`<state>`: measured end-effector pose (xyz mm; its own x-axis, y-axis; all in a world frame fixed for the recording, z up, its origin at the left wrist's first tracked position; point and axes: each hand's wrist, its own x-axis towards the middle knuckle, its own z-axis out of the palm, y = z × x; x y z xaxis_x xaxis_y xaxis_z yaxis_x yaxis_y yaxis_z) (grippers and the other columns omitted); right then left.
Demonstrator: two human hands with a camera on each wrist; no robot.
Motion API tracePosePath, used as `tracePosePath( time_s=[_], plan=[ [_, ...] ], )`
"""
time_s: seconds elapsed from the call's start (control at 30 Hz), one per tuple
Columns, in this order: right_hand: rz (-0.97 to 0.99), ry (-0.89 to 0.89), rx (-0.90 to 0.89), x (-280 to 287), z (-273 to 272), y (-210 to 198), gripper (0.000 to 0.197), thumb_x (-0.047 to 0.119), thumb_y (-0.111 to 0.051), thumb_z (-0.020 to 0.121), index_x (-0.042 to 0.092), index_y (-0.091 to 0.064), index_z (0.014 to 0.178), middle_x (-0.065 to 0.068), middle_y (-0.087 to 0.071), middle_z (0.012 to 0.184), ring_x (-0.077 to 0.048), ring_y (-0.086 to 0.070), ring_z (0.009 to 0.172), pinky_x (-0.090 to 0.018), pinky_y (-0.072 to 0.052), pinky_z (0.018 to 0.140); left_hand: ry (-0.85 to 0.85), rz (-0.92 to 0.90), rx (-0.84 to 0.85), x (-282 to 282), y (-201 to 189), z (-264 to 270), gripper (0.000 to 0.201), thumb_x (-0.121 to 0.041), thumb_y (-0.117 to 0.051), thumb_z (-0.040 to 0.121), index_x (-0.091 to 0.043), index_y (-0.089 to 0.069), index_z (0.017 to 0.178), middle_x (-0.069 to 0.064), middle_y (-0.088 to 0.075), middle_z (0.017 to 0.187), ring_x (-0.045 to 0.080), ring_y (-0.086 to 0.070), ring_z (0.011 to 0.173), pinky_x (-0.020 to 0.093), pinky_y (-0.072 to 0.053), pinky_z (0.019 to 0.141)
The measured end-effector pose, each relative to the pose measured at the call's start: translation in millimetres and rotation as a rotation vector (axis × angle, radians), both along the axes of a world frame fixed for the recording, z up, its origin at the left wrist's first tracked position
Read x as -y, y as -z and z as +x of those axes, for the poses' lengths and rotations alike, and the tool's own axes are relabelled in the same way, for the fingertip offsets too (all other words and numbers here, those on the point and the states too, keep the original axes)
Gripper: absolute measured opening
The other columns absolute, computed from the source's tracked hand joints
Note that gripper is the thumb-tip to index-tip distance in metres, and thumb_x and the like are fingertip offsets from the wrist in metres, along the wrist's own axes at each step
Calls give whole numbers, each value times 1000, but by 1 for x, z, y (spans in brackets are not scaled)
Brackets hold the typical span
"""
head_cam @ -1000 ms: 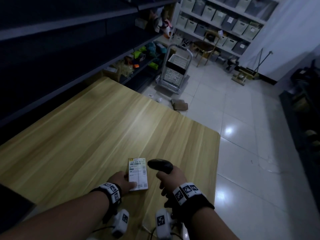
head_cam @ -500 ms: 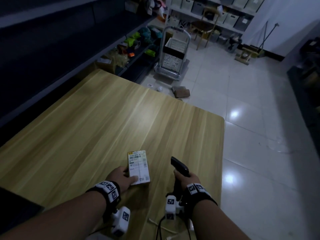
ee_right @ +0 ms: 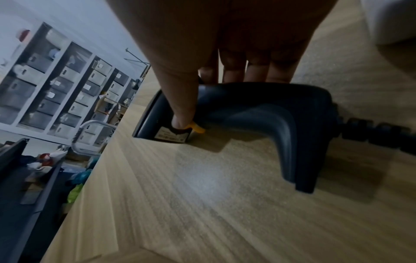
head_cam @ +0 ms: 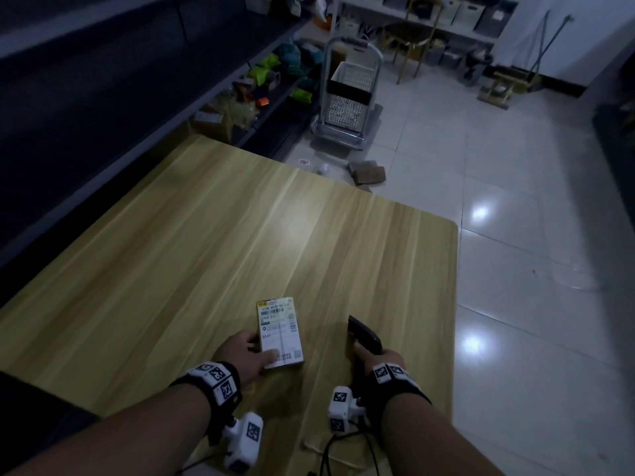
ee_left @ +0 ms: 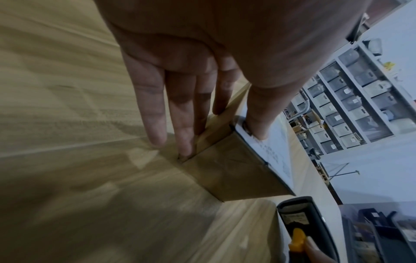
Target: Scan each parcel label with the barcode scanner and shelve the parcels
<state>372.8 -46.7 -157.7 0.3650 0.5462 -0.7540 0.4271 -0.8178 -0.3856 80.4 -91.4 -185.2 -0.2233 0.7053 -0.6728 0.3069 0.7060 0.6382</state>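
A small brown cardboard parcel (head_cam: 280,333) with a white barcode label on top lies flat on the wooden table (head_cam: 206,252), near its front edge. My left hand (head_cam: 256,350) rests on the parcel's near left corner. In the left wrist view the thumb (ee_left: 258,122) presses on the label and the straight fingers (ee_left: 155,113) lie along the parcel (ee_left: 229,170) side. Right of the parcel, my right hand (head_cam: 372,355) grips the black barcode scanner (head_cam: 364,334) low over the table. The thumb (ee_right: 182,110) sits at the yellow trigger (ee_right: 197,129) of the scanner (ee_right: 258,106).
Dark shelving (head_cam: 103,97) runs along the left. Beyond the table stand a trolley with baskets (head_cam: 347,97) and cardboard boxes (head_cam: 367,171) on the tiled floor. The table's right edge (head_cam: 456,304) is close to the scanner. Its coiled cable (ee_right: 371,135) trails back toward me.
My right hand has drawn the scanner away from above the label, to the right and down toward the table. The left hand has stayed on the parcel.
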Motion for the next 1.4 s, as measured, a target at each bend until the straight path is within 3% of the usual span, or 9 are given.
tracePosePath(
  time_s=[0.2,0.33,0.5,0.6,0.73,0.83,1.1,1.23,1.4],
  plan=[
    [-44,-7,29,-2,0,2,39,48,-76,94,9,-75,99,-10,-67,80,-29,-60,71,-37,-50,83,-5,-12,10,-2,-9,0,57,-30,-88,81,-17,-63,131,1,-78,99,22,-77,73,28,-54,49],
    [93,111,100,-1,-4,-1,61,50,-77,90,15,-62,138,-18,-71,127,-40,-69,109,-40,-51,86,17,-22,0,-2,-16,1,57,-29,-87,83,-16,-61,132,1,-77,100,21,-76,73,26,-52,48],
    [215,101,-210,-14,-42,-9,42,47,-72,96,7,-75,109,-9,-77,98,-32,-72,87,-44,-60,80,82,-31,-51,-5,-21,-3,56,-33,-90,78,-16,-66,127,-3,-76,106,14,-73,88,31,-58,74],
    [147,-17,-333,-15,-76,-7,37,50,-69,99,14,-74,103,-11,-77,110,-29,-74,101,-48,-63,95,126,-37,-59,-8,-24,-7,54,-33,-89,78,-15,-69,125,-4,-75,103,14,-71,91,29,-54,80],
    [119,-320,-281,-16,-102,37,73,86,-73,72,27,-77,116,-2,-79,121,-26,-78,103,-50,-65,94,137,-10,-50,-11,-31,-14,51,-29,-89,77,-14,-71,123,-5,-76,102,11,-71,88,27,-56,81],
    [162,-254,-308,-25,-116,48,103,109,-61,28,26,-80,85,-4,-84,102,-30,-80,98,-56,-63,95,80,5,-9,-13,-42,-25,48,-27,-89,79,-15,-71,121,-4,-77,102,16,-74,89,36,-62,84],
    [359,-229,-411,-49,-207,-96,39,66,-68,89,29,-77,81,-4,-84,100,-28,-79,98,-59,-62,96,-147,219,118,-33,-113,-97,47,-37,-83,85,-21,-62,124,-4,-74,107,19,-72,93,43,-64,80],
    [487,-283,-513,-65,-276,-150,41,72,-69,72,34,-82,79,0,-85,100,-28,-79,100,-60,-62,96,-318,378,151,-37,-160,-159,48,-40,-79,88,-21,-63,129,-5,-76,108,18,-72,95,40,-61,79],
    [596,-358,-622,-72,-368,-211,25,59,-71,83,40,-84,94,6,-85,103,-20,-79,103,-58,-61,100,-424,526,141,-31,-220,-243,53,-42,-78,89,-23,-61,136,-6,-74,114,16,-72,99,34,-59,75]
  ],
)
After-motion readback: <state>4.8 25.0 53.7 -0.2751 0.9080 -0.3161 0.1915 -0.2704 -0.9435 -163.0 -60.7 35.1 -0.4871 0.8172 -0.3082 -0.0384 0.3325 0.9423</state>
